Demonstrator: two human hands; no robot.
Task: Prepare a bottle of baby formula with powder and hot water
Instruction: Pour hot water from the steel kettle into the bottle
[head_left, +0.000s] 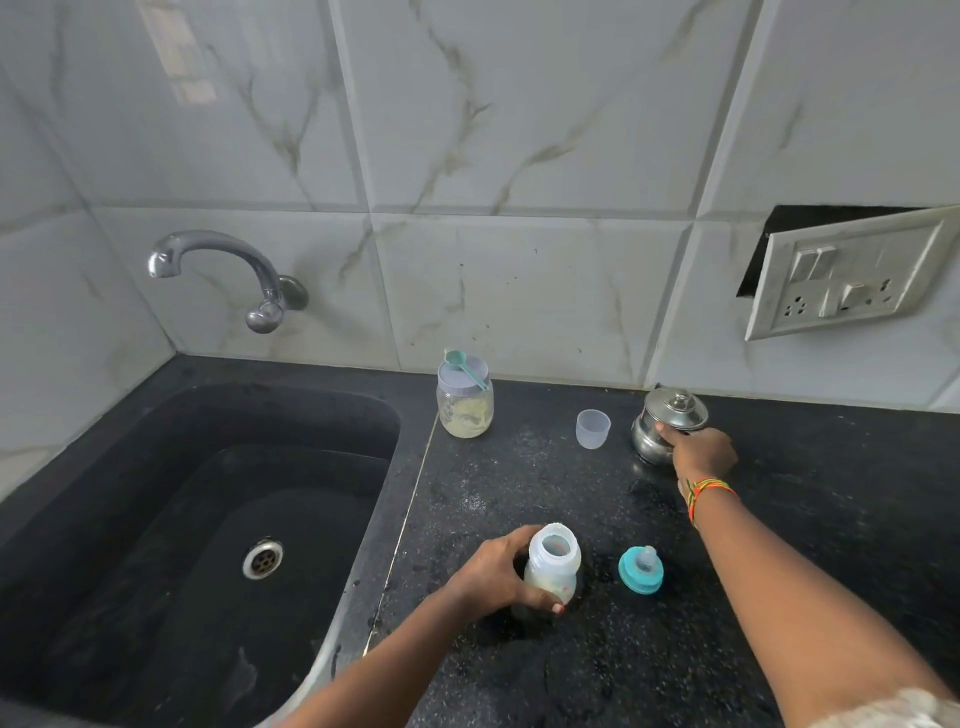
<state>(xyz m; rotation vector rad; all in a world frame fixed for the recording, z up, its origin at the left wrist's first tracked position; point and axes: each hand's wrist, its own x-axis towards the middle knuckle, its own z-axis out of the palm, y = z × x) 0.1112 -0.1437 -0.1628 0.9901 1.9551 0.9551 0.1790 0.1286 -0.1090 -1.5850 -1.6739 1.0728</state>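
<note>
An open baby bottle (553, 564) stands upright on the black counter (571, 493), and my left hand (498, 574) grips its body from the left. Its teal nipple cap (640, 569) lies on the counter just right of it. My right hand (698, 452) grips the side of a small lidded steel pot (667, 418) near the back wall. A jar of pale powder (464, 397) with a lilac lid stands at the back, a teal scoop (464, 365) resting on the lid. A small clear cup (592, 427) stands between jar and pot.
A dark sink (218, 519) with a steel drain (262, 557) fills the left; a chrome tap (228, 270) juts from the tiled wall above it. A loose switch plate (847, 273) hangs off the wall at the right.
</note>
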